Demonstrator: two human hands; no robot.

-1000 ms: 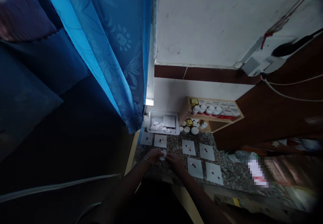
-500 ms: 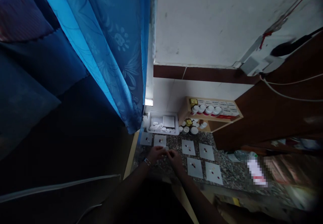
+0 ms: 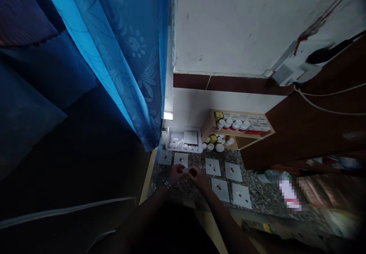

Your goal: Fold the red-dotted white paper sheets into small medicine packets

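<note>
Between my fingertips is a small folded white paper packet [image 3: 185,170]. My left hand [image 3: 176,174] pinches its left side and my right hand [image 3: 197,177] its right side, both closed. A bracelet circles my left wrist. Just beyond my left hand lie two white paper squares, the nearer one [image 3: 181,159] and another at the left edge [image 3: 165,157], each with small pills. To the right of my right hand, more squares carry pills: one [image 3: 213,172], one nearer [image 3: 220,195], one farther right [image 3: 233,166] and one at the near right [image 3: 241,201].
A white plastic tray [image 3: 169,146] at the back holds folded packets and a paper stack. Beside it, a wooden shelf [image 3: 241,147] bears white bottles and boxes. A blue curtain [image 3: 137,55] hangs at left. The speckled counter [image 3: 259,193] carries a clear bottle [image 3: 272,176] at right.
My fingers have shifted slightly on the paper packet, and more of it shows between them. My right hand sits a little higher. The paper squares and tray stay in place.
</note>
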